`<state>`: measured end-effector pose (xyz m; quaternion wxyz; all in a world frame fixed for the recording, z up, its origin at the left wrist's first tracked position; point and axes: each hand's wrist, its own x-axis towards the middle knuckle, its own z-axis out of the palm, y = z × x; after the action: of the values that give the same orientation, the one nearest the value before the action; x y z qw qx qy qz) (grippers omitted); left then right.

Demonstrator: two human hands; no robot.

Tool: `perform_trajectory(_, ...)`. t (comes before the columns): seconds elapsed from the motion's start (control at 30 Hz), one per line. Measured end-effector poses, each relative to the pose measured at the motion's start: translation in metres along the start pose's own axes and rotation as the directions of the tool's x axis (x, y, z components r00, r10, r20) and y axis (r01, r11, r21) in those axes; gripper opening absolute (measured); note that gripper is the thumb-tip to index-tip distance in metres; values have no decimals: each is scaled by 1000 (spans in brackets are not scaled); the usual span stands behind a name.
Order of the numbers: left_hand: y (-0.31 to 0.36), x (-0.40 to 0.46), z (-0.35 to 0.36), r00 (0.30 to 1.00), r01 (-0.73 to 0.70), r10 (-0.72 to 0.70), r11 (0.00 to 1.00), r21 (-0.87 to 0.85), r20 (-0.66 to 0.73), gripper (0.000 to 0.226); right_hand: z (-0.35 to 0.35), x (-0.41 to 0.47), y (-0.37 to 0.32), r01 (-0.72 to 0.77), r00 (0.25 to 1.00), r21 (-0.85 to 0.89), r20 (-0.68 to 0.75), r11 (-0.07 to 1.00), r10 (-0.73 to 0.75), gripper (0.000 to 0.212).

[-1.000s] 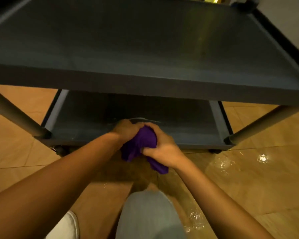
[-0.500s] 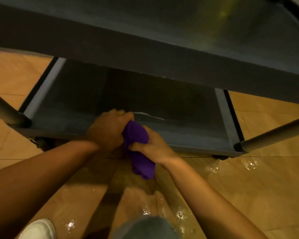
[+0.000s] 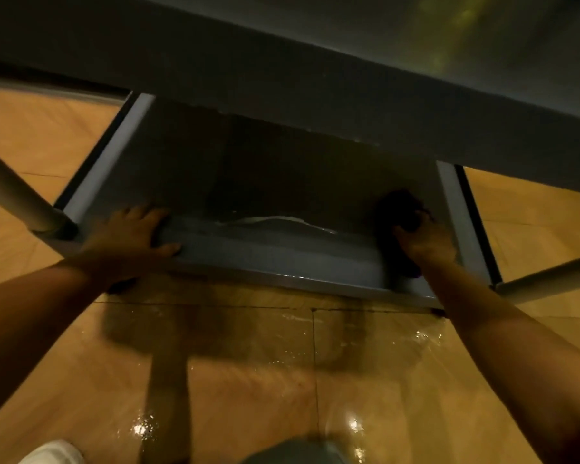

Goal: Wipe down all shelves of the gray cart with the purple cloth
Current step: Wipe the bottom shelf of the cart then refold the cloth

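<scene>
The gray cart's bottom shelf (image 3: 282, 259) lies low in front of me, under the upper shelf (image 3: 315, 78) that fills the top of the view. My left hand (image 3: 128, 239) rests on the shelf's front rim near its left corner, fingers spread over the edge, holding no cloth. My right hand (image 3: 422, 239) is at the shelf's right end, closed on the purple cloth (image 3: 397, 209), which looks dark in the shadow and presses on the shelf surface. A pale streak of wetness (image 3: 275, 221) runs along the shelf between my hands.
Gray cart legs slant at the left (image 3: 17, 199) and right (image 3: 549, 279) corners. The tan tiled floor (image 3: 248, 380) below is wet and shiny. My knee (image 3: 292, 453) and a white shoe (image 3: 52, 452) show at the bottom edge.
Both hands were bunched on the cloth in front of the shelf. Now they are apart: the left went to the front rim, the right carried the cloth onto the shelf's right end.
</scene>
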<state>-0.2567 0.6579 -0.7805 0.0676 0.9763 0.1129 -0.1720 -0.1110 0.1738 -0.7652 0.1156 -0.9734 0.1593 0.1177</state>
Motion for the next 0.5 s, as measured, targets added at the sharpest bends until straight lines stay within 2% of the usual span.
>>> perform_trajectory(0.07,-5,1,7,999,-32,33,999,14,-11,84,2,1,0,-38,984,-69,-179,997,25,86)
perform_trajectory(0.13,-9,2,8,999,-34,35,999,-37,11,94,0,-2,-9,-25,963,-73,-268,997,5,90)
perform_trajectory(0.23,-15,7,11,997,-6,12,997,-76,79,124,4,1,-14,40,986,-169,-152,985,-66,76)
perform_trajectory(0.3,-22,11,11,992,31,-24,998,-49,121,134,4,4,-11,55,993,-191,-92,980,-74,64)
perform_trajectory(0.4,-26,16,18,985,52,-46,998,-32,168,134,5,10,-8,21,992,-150,-120,989,-39,56)
perform_trajectory(0.5,-24,18,33,988,63,-53,996,-70,145,124,20,0,-30,-60,988,-109,-151,992,43,54)
